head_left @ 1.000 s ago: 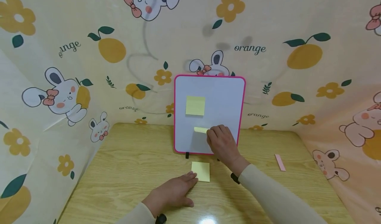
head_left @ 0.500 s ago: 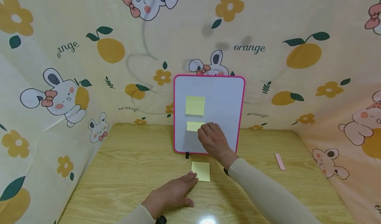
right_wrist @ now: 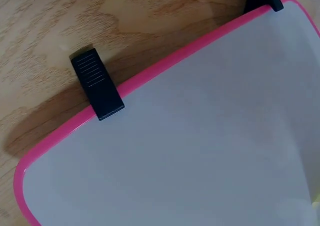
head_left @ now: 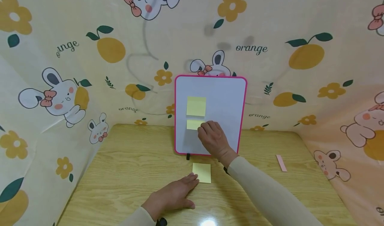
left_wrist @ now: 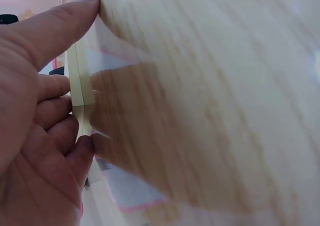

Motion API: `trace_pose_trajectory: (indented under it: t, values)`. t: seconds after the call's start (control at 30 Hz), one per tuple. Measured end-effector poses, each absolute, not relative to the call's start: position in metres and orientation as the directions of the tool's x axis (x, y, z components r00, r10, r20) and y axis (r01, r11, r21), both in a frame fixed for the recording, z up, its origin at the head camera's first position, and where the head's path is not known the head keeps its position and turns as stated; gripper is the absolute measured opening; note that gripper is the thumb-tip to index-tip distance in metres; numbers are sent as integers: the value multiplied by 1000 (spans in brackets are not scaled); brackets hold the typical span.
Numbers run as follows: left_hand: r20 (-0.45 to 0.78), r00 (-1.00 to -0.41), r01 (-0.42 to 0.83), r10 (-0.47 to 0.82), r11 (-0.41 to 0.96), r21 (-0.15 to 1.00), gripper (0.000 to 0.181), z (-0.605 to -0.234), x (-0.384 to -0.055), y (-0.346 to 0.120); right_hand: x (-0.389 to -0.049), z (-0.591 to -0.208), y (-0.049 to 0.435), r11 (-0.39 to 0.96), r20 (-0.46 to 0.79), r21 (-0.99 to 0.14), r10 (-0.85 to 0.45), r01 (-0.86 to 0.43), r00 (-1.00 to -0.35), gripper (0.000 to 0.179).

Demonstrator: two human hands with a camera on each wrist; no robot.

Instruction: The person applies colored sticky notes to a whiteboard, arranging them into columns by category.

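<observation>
Against the patterned back wall stands a pink-framed whiteboard (head_left: 225, 99). One yellow sticky note (head_left: 196, 106) is stuck on its left half. Just below it, my right hand (head_left: 214, 137) pinches a second yellow sticky note (head_left: 193, 124) at its right side, close to the board; whether the note touches the board I cannot tell. On the table in front lies a pad of yellow sticky notes (head_left: 204, 173). My left hand (head_left: 175, 195) rests there with extended fingers, fingertips touching the pad's left edge. The left wrist view shows the pad's thick side (left_wrist: 75, 80) beside the fingers.
Black feet clips (right_wrist: 97, 85) hold the whiteboard's bottom edge on the wooden table (head_left: 135, 166). A narrow pink paper strip (head_left: 281, 163) lies on the right of the table. Cloth printed with rabbits and oranges surrounds the table.
My right hand has moved left and slightly up, bringing the pinched sticky note beneath the one on the board. My left hand has stayed by the pad.
</observation>
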State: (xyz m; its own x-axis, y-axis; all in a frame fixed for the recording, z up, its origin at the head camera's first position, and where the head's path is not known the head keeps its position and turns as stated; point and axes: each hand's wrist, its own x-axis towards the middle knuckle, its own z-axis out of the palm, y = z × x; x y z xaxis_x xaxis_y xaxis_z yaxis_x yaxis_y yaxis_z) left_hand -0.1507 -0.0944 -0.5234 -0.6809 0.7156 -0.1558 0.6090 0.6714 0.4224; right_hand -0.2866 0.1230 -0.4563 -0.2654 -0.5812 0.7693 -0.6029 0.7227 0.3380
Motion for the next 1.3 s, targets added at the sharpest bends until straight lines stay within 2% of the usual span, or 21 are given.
trace_pose_trajectory:
  t: [0.43, 0.67, 0.93, 1.17, 1.3]
  values:
    - [-140, -680, 608, 719, 660, 441, 83, -524, -151, -96, -288, -458, 121, 720, 733, 368, -614, -588, -293, 20]
    - [-119, -671, 623, 732, 644, 445, 82, -526, -152, -97, -289, -463, 123, 712, 739, 372, -615, -595, -275, 17]
    - [-121, -680, 619, 723, 654, 435, 82, -529, -152, -96, -286, -473, 123, 722, 697, 367, -631, -587, -341, 18]
    - [-134, -686, 600, 715, 660, 452, 82, -528, -150, -97, -283, -480, 123, 700, 664, 394, -665, -596, -342, 22]
    - [-130, -684, 605, 718, 658, 448, 82, -527, -150, -97, -283, -483, 124, 710, 625, 407, -675, -574, -392, 29]
